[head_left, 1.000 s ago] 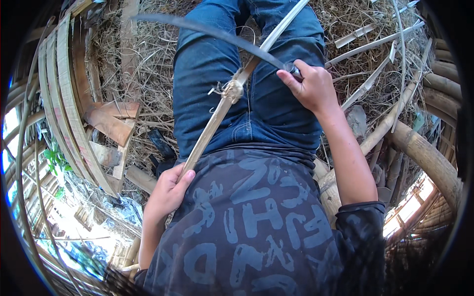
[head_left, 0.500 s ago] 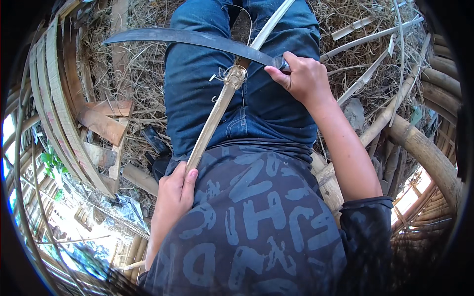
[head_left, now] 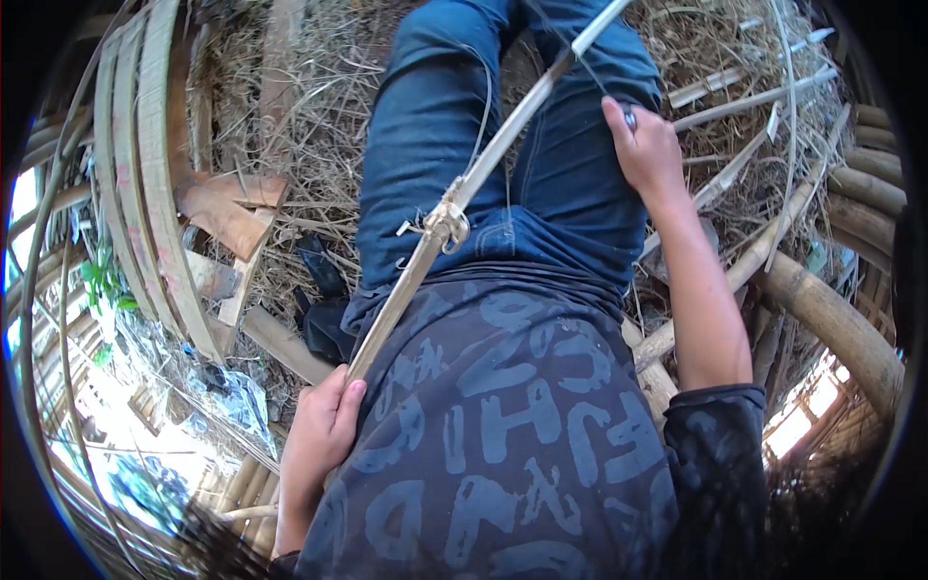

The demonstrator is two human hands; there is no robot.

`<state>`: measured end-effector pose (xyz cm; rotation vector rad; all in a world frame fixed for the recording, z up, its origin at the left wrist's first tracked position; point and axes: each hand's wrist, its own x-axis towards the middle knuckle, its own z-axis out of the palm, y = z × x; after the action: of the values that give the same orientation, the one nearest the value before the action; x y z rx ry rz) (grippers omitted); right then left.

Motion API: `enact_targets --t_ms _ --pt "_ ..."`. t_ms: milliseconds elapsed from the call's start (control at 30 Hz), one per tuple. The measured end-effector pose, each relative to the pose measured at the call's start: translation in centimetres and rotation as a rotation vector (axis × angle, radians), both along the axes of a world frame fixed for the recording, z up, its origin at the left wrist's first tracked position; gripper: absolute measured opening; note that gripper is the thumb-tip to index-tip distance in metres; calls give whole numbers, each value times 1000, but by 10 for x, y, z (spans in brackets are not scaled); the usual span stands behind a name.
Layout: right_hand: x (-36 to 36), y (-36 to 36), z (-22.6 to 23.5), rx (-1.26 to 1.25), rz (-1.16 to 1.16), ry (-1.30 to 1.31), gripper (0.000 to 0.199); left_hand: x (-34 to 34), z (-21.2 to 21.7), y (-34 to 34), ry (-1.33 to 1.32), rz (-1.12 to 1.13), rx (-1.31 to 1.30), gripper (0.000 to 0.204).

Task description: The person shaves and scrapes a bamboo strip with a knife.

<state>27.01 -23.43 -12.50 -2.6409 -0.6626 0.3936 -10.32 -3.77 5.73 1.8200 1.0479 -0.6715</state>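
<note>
A long pale bamboo strip runs diagonally across my lap in blue jeans, from my left hip up to the top edge. A pale binding is knotted around it at mid-length. My left hand grips the strip's lower end beside my hip. My right hand is closed over my right thigh on the dark handle of a knife. The hand sits just right of the strip. I cannot make out the blade. A thin curled sliver hangs off the strip.
Curved bamboo slats lean at the left, with flat wood offcuts beside them. Thick bamboo poles lie at the right, thin split sticks near my right hand. Dry straw and shavings cover the ground.
The curved blade that lay across the strip near the binding is gone from sight. My right hand has drawn down and to the right. My left hand keeps its hold.
</note>
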Motion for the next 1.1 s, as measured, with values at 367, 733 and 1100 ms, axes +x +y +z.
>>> enact_targets --t_ms 367,733,1100 --pt "-26 9 10 30 31 -45 67 19 -35 1 -92 26 191 31" --pt "-20 9 17 125 52 145 63 52 -113 11 -197 -235 494 30" --pt "-11 9 22 99 116 241 58 69 -177 56 -320 -272 497 46"
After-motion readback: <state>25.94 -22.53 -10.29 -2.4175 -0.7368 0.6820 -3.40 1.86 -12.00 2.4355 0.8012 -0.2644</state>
